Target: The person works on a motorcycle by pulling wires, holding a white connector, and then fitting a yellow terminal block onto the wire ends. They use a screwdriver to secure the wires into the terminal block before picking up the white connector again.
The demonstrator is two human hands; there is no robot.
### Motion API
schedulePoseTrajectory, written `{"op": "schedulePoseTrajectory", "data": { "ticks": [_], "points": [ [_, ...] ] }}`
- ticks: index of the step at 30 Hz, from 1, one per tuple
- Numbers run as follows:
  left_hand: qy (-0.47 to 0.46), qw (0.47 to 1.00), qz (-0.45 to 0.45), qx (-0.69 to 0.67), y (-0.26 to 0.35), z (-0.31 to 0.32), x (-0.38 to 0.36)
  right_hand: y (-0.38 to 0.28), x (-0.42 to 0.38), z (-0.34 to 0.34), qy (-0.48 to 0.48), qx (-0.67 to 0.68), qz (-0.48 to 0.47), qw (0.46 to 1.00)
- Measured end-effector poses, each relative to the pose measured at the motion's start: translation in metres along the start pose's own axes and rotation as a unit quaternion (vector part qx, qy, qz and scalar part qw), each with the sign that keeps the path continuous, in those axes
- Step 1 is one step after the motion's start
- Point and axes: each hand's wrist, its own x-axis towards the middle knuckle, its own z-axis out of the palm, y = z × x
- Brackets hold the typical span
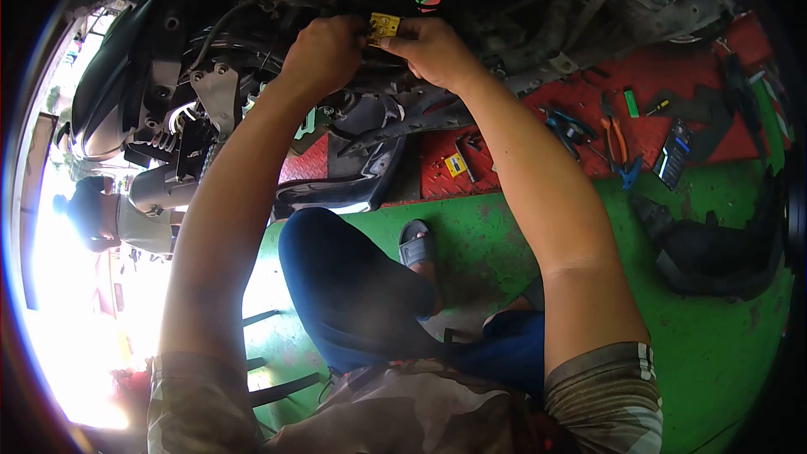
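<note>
Both of my hands are raised in front of a partly stripped motorcycle (227, 88). Between them is a small yellow rectangular piece (384, 26) with pale and dark marks on its face. My right hand (435, 52) pinches its right side between thumb and fingers. My left hand (324, 55) is closed at its left edge, with the fingertips turned away from me; what they grip there, I cannot tell. Dark frame parts and cables surround both hands.
On the red platform (538, 99) lie orange-handled pliers (616, 145), a phone-like dark device (672, 154), a green block (630, 102) and a small yellow box (455, 165). A black plastic cover (714, 252) rests on the green floor (471, 235). Another person (126, 214) is at the far left.
</note>
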Motion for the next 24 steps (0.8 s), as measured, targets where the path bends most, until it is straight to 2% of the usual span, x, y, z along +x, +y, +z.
{"op": "schedulePoseTrajectory", "data": {
  "ticks": [1,18,21,23,24],
  "points": [
    [0.005,1.0,-0.008,0.004,0.001,0.001,-0.002,-0.002,-0.001,0.0,-0.004,0.024,0.03,0.999],
    [0.036,0.997,-0.028,-0.055,0.01,0.001,-0.014,-0.012,0.005,-0.006,-0.057,0.067,0.059,0.994],
    [0.073,0.994,-0.014,-0.079,0.01,0.007,-0.018,-0.014,0.004,-0.007,-0.046,0.071,0.067,0.994],
    [0.147,0.986,0.007,-0.081,0.011,0.013,-0.023,-0.015,0.003,-0.007,-0.041,0.07,0.069,0.994],
    [0.147,0.986,0.008,-0.081,0.01,0.018,-0.023,-0.014,0.003,-0.006,-0.033,0.064,0.062,0.995]
  ]
}}
